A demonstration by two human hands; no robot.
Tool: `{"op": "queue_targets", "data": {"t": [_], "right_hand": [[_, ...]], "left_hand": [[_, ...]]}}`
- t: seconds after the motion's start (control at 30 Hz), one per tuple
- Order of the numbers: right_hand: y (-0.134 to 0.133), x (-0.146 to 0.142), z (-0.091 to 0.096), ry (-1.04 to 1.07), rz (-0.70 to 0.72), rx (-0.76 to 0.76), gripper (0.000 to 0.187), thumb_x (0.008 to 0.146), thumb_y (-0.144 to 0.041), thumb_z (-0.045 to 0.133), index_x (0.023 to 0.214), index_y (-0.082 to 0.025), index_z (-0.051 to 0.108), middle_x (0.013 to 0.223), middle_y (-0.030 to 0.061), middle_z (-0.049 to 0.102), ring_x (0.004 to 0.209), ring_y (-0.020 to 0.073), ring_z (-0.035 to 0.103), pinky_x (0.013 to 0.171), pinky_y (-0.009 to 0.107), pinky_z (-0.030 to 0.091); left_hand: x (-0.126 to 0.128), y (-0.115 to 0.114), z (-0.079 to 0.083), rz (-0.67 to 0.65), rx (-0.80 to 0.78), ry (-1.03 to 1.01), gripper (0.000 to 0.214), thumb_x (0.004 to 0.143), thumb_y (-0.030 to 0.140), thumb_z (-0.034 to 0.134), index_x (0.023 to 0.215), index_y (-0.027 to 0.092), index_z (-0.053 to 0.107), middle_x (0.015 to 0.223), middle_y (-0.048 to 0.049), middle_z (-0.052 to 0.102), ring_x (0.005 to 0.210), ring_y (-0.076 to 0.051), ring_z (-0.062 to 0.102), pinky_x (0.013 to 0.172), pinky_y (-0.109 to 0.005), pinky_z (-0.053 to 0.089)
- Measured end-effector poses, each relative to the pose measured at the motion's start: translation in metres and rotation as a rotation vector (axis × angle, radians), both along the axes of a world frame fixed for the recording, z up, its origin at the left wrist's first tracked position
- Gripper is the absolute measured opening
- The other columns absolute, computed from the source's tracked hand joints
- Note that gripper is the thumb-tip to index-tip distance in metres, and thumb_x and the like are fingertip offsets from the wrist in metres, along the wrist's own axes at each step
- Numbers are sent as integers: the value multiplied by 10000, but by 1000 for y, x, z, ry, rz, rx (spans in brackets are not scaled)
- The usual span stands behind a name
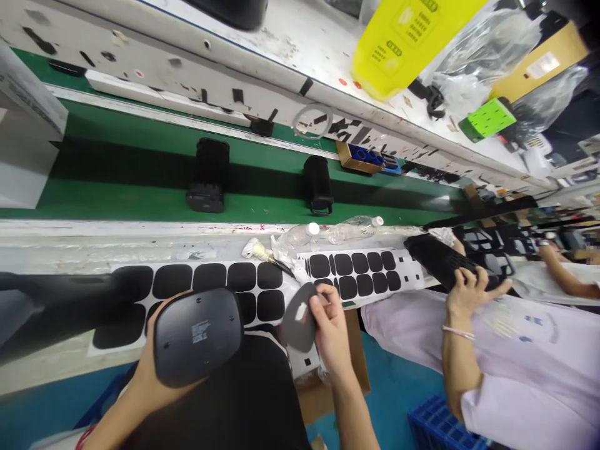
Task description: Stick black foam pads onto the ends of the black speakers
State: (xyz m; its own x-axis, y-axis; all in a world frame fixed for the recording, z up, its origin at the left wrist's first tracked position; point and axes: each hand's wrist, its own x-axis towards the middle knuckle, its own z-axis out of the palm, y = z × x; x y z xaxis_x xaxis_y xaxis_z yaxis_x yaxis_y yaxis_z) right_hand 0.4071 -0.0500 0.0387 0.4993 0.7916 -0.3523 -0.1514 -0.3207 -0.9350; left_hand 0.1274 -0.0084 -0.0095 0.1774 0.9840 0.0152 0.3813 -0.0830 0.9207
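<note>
My left hand (149,381) grips a black plastic housing (199,337) from behind and below, its rounded-square base turned up toward me. Small screw holes and a printed marking show on that base. Pinched between the thumb and fingers of my right hand (332,331) is a dark rounded-square adhesive pad (296,325), tilted, a little apart from the housing. Behind both hands lies a white backing sheet (257,276) with rows of black pads. Another pad sheet (410,272) lies farther right. The fingers of my left hand are mostly hidden behind the housing.
A green conveyor belt (267,181) carries black devices, one (209,175) at left and one (319,184) mid-belt. Clear plastic bottles (300,235) lie along its near edge. At right a co-worker's hand (466,290) holds a black part. A blue crate (440,428) stands below.
</note>
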Motion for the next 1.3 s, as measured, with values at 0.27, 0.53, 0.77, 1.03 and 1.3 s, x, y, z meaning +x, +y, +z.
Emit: {"op": "queue_targets", "data": {"t": [0.27,0.53,0.77,1.03,1.3], "right_hand": [[53,-84,45,-65,537,30,198,892,-350,689,1055,-262,616,892,-26,622,694,104,535,624,222,422],[59,-79,50,-184,658,-28,241,887,-347,701,1114,-268,728,818,-26,591,666,109,503,630,243,418],[56,-70,62,-164,485,9,404,884,-353,722,1281,-308,659,937,6,652,856,167,622,781,283,511],[56,-55,51,-32,84,138,386,847,-382,777,1149,-253,576,936,19,681,800,158,672,691,256,569],[52,-52,43,199,122,-18,306,852,-470,757,958,-244,580,624,-66,518,524,78,471,484,166,423]], "left_hand": [[15,7,7,-48,36,-54,895,686,446,785,1439,296,326,1326,-128,546,1153,-387,639,945,-612,575],[6,-1,1,-133,45,-90,976,719,458,788,1504,292,233,1397,-160,500,1222,-350,612,981,-539,576],[7,0,-3,-135,33,-89,1017,700,373,820,1517,264,225,1476,-197,421,1327,-387,519,1077,-603,480],[12,1,-4,-205,53,-93,974,739,416,750,1531,248,208,1497,-211,398,1366,-418,470,1098,-632,446],[16,3,-4,-244,104,-91,928,754,413,737,1520,240,242,1474,-208,422,1356,-411,465,1108,-639,427]]}}
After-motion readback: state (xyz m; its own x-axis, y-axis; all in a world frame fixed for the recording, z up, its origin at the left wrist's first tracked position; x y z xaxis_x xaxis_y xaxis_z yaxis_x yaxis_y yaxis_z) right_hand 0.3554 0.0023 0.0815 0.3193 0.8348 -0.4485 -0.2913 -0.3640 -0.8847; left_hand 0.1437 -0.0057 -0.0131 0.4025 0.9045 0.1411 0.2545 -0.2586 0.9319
